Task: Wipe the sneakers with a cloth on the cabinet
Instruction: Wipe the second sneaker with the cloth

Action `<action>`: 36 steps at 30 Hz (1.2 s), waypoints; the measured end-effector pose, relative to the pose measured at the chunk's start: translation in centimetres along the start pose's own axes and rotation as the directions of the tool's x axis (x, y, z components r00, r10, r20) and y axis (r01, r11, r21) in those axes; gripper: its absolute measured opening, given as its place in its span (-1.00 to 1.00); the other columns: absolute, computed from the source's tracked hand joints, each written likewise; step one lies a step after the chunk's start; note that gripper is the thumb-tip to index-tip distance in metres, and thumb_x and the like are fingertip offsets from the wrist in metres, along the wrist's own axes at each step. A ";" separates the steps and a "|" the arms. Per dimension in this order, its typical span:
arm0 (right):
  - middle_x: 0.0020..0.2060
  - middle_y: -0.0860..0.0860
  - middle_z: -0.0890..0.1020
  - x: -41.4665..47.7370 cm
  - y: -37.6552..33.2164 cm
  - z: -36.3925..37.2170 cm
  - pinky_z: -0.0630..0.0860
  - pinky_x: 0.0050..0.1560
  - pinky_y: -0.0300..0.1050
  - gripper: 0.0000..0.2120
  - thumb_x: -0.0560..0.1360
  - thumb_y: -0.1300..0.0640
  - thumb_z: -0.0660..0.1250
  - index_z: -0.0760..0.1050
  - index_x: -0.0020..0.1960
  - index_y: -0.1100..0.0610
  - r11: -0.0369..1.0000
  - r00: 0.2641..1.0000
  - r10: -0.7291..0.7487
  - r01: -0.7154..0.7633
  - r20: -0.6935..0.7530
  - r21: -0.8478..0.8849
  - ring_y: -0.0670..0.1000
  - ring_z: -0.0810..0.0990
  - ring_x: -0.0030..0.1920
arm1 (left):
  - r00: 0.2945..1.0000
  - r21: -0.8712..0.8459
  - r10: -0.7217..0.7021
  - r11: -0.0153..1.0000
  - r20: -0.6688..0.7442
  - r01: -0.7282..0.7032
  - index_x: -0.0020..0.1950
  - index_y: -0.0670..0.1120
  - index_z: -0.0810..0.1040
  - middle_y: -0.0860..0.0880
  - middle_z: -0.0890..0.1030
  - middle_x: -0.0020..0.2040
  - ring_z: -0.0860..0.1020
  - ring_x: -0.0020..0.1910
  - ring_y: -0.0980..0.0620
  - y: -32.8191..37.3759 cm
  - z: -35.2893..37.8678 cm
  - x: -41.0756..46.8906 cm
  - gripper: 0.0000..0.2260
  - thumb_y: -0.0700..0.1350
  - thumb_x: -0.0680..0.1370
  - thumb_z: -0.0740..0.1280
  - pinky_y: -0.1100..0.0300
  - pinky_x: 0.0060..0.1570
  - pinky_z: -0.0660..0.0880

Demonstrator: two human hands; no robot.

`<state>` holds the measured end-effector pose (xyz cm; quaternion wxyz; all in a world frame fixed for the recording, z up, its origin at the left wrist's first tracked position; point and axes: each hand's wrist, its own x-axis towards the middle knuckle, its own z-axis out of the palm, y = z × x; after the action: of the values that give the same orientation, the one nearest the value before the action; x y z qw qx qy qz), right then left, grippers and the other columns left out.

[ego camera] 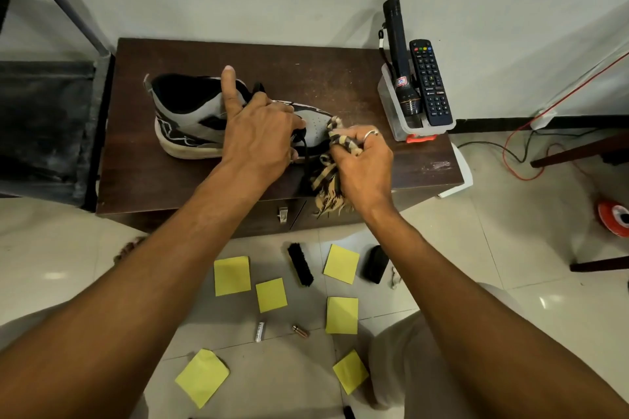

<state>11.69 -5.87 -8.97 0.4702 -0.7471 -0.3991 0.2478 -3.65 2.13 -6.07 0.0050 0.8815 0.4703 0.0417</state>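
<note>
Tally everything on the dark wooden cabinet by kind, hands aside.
Grey, black and white sneaker: 1
Tan and black striped cloth: 1
Black torch: 1
Black remote control: 1
Clear plastic box: 1
Total: 5

The left hand [258,136] hides the sneaker [185,114] midfoot; the cloth [325,176] covers its toe.

arms: both forearms [177,269] bare, no sleeve in view | right hand [366,160]: one plain silver ring [371,134] on a finger | legs: light beige trousers [401,360] of plain cloth, seen at both knees
</note>
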 end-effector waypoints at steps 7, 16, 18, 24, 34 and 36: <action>-0.03 -0.04 0.66 0.6 -0.8 -2.7 0.57 -0.02 -0.32 -0.79 0.44 0.35 0.48 0.65 -0.04 0.08 0.997 0.969 -0.066 0.056 0.236 0.052 -0.19 0.64 -0.05 | 0.995 0.008 0.099 0.995 0.003 -0.099 0.29 0.16 0.64 0.09 0.59 0.36 0.35 0.50 -0.08 -1.7 -0.7 -0.4 -0.60 -0.03 0.46 0.53 -0.37 0.41 -0.42; -0.01 -0.10 0.69 1.4 -0.3 -1.9 0.58 0.00 -0.30 -0.75 0.48 0.33 0.48 0.68 0.07 0.05 0.998 0.940 -0.058 0.047 0.336 0.041 -0.21 0.67 -0.05 | 0.992 -0.079 0.117 0.990 -0.038 -0.120 0.10 0.13 0.73 -0.06 0.26 0.62 -0.09 0.65 -0.24 -7.8 -1.9 -2.9 -0.53 -0.33 0.33 0.43 -0.43 0.41 -0.39; 0.02 -0.10 0.70 1.3 -0.5 -0.9 0.60 0.04 -0.25 -0.75 0.49 0.30 0.48 0.68 0.10 0.04 0.997 0.933 -0.076 0.066 0.351 0.040 -0.18 0.68 -0.01 | 0.985 -0.221 0.008 0.974 -0.172 -0.047 0.22 0.10 0.69 -0.03 0.17 0.65 -0.12 0.64 -0.25 -7.4 -2.0 -3.2 -0.55 -0.28 0.42 0.34 -0.44 0.43 -0.33; 0.02 -0.15 0.69 0.2 -1.2 2.2 0.58 0.08 -0.31 -0.73 0.52 0.27 0.45 0.68 0.20 0.08 0.994 0.911 -0.101 0.108 0.400 0.005 -0.23 0.65 0.03 | 0.925 -0.390 -0.364 0.872 -0.113 0.296 0.67 -0.01 0.10 -0.14 -0.19 0.68 -0.24 0.61 -0.34 -3.7 2.4 -3.3 -0.34 0.28 0.65 0.13 -0.46 0.47 -0.18; -0.08 -0.17 0.67 -4.5 -1.0 2.7 0.59 0.00 -0.30 -0.84 0.50 0.20 0.48 0.71 0.07 0.06 1.000 0.943 -0.013 0.022 0.331 -0.023 -0.21 0.66 -0.06 | 0.937 -0.236 -0.307 0.935 -0.166 0.265 0.60 0.06 0.27 -0.24 -0.15 0.66 -0.20 0.59 -0.43 -3.0 5.8 -3.5 -0.56 0.07 0.71 0.02 -0.43 0.51 -0.12; -0.06 -0.15 0.67 -3.8 -1.4 3.5 0.60 0.02 -0.27 -0.83 0.51 0.21 0.46 0.70 0.08 0.07 1.000 0.959 -0.020 0.023 0.282 -0.009 -0.21 0.65 -0.04 | 0.943 -0.243 -0.285 0.940 -0.171 0.240 0.60 0.02 0.27 -0.26 -0.15 0.66 -0.20 0.59 -0.45 -3.1 5.8 -3.5 -0.56 0.06 0.72 0.03 -0.40 0.52 -0.09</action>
<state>6.44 -6.91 -9.28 0.4065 -0.7028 -0.4717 0.3442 -7.69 1.14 -12.28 0.0591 0.7958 0.5745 0.1821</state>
